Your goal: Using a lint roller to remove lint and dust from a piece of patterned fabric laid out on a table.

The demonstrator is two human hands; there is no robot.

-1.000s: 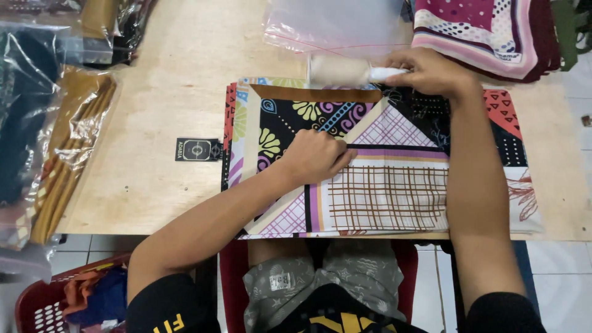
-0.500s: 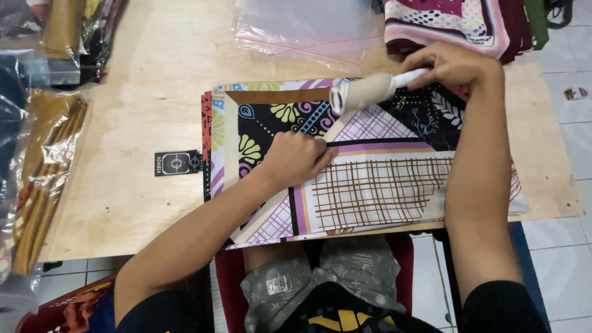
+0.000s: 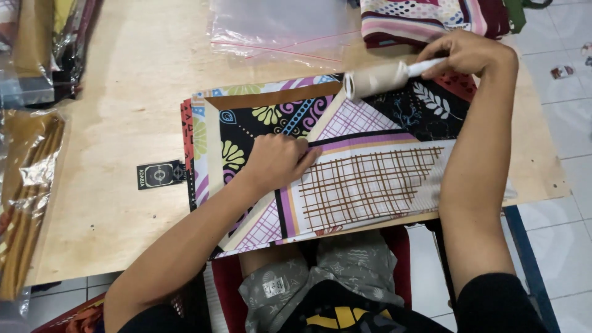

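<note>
A folded patterned scarf [image 3: 370,179] with floral, checked and striped panels lies flat on the plywood table [image 3: 123,142]. My left hand [image 3: 277,161] presses flat on the scarf near its middle, fingers together. My right hand [image 3: 465,52] grips the white handle of a lint roller [image 3: 377,80]. The roller's beige drum rests on the far edge of the scarf.
A small black label tag [image 3: 159,174] lies on the table left of the scarf. Clear plastic bags [image 3: 277,28] lie at the back. A stack of folded patterned fabrics [image 3: 431,18] sits at the back right. Bagged goods [image 3: 28,154] line the left edge. The tiled floor [image 3: 567,123] is on the right.
My right hand has brought the lint roller from beyond the scarf's far edge onto the scarf. My left hand has stayed pressed on the cloth.
</note>
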